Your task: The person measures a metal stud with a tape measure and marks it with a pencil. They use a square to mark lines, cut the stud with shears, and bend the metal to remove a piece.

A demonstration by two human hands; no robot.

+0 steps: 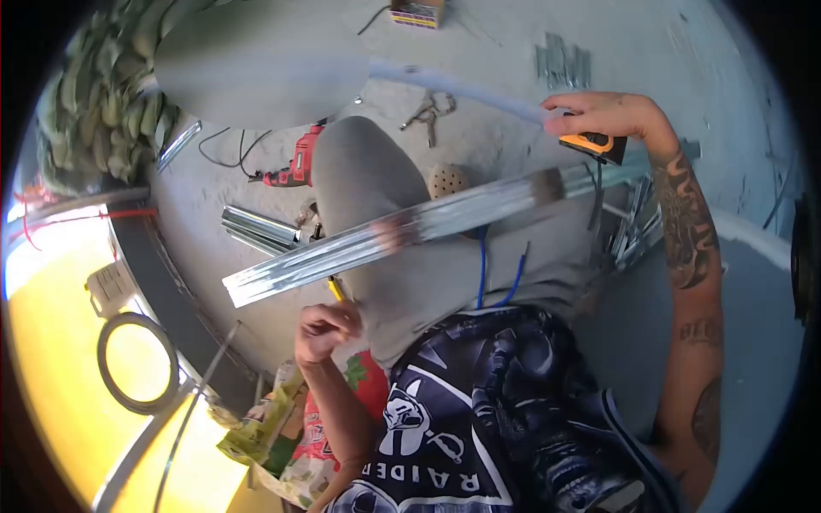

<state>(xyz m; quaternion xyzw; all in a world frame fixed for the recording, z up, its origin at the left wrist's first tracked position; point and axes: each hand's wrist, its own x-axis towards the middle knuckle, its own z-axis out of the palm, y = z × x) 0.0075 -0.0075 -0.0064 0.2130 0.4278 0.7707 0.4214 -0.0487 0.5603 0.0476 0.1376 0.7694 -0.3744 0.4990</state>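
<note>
Right hand closed around orange-and-black tape measure, left hand half-curled, cannot tell if gripping slim yellow tool; long silver metal channels across grey-trousered lap may slide if knees shift.

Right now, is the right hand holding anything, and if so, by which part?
The right hand holds the tape measure by its orange-and-black case.
</note>
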